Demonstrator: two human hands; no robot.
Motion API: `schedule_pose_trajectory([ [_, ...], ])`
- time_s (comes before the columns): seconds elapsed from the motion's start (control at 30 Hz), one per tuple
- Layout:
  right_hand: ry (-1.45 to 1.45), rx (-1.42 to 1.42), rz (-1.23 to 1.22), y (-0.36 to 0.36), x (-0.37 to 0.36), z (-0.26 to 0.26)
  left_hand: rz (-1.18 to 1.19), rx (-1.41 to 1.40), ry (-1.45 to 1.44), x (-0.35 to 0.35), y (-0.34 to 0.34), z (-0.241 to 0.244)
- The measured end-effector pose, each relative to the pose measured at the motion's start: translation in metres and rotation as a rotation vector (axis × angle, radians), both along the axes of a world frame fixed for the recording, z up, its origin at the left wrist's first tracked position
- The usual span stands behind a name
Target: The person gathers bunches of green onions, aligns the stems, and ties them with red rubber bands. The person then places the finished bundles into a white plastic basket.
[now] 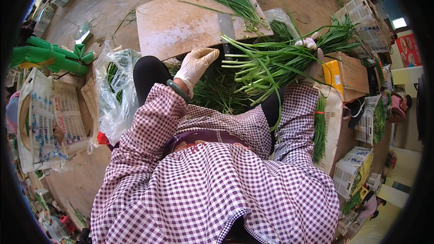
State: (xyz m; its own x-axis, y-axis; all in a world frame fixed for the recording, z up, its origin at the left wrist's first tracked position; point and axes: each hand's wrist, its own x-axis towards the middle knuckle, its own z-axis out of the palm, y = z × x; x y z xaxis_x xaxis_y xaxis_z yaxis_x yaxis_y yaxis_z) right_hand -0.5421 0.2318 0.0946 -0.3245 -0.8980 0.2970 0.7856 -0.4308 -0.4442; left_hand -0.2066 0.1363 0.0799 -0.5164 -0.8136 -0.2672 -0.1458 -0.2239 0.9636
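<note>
My right hand [308, 43], in a pale glove, grips a large bunch of long green garlic chives [268, 64] at the right. The bunch's pale cut ends point left and a few leaves hang down. My left hand [197, 63], also gloved, is held above my lap with thumb and fingers drawn together; nothing shows between them. Before me lies a worn board [179, 23] with another heap of chives [232, 0] and short trimmed ends [252, 27]. A knife blade [226, 25] lies flat on it, its handle over the near edge.
Loose greens [217, 91] fill the space between my knees. A clear plastic bag of greens [117, 105] stands at left, near a white plastic crate [51, 118] and green rolls [54, 56]. At right are a cardboard box [354, 74] and a banded bundle of chives [319, 132].
</note>
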Motion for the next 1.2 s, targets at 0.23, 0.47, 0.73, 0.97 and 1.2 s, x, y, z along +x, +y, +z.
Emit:
schedule_pose_trajectory([
  [0.23, -0.09, -0.148, 0.14, 0.0, 0.006, -0.014, 0.062, 0.506, 0.403, -0.015, -0.013, -0.021],
  [0.47, -0.043, -0.042, 0.142, 0.008, 0.011, -0.017, 0.06, 0.35, 0.192, -0.024, -0.019, -0.028],
  [0.73, -0.057, -0.052, 0.074, 0.02, 0.005, -0.025, 0.351, 0.68, 0.588, -0.024, -0.014, -0.041],
  [0.97, 0.054, 0.107, -0.21, 0.042, -0.046, -0.043, 0.321, 0.165, 0.19, 0.017, -0.005, -0.044],
  [1.2, -0.069, 0.042, -0.084, 0.031, -0.037, -0.06, -0.159, -0.24, 0.049, -0.032, 0.043, -0.01],
])
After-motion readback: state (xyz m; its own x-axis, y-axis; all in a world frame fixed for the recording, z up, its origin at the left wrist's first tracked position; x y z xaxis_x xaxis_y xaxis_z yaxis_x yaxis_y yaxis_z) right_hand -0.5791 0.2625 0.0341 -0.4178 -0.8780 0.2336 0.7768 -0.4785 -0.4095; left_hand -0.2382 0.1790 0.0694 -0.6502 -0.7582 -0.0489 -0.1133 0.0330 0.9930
